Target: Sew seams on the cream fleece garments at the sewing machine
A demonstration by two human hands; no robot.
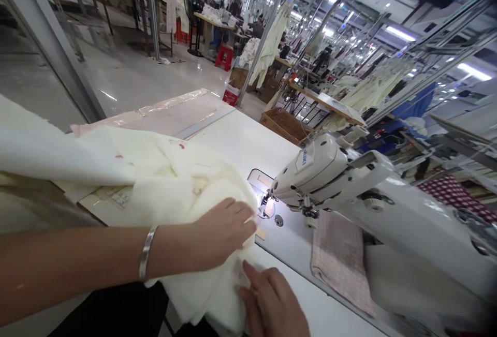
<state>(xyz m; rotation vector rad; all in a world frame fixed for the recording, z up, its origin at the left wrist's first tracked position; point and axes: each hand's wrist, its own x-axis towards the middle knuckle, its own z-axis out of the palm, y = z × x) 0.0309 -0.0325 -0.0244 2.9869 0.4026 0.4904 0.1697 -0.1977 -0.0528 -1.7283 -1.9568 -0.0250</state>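
Note:
Pale cream fabric (151, 197) with a few small red marks lies bunched over the left of the sewing table and hangs off its front edge. My left hand (227, 228), a silver bangle on its wrist, rests on this fabric with curled fingers gripping its right edge. Just below, my right hand (274, 298) has thumb and fingers closed at the fabric's edge; the exact pinch is partly hidden. The white sewing machine (330, 171) stands to the right, its lit needle area (267, 205) just beyond my left fingertips. The fabric reaches close to the needle plate.
A folded pinkish checked cloth (337, 259) lies under the machine arm. A metal post (50, 42) rises at the left. Beyond the table are a cardboard box (287, 123), a red stool (224, 57), a black fan (194, 16) and hanging cream garments (272, 47).

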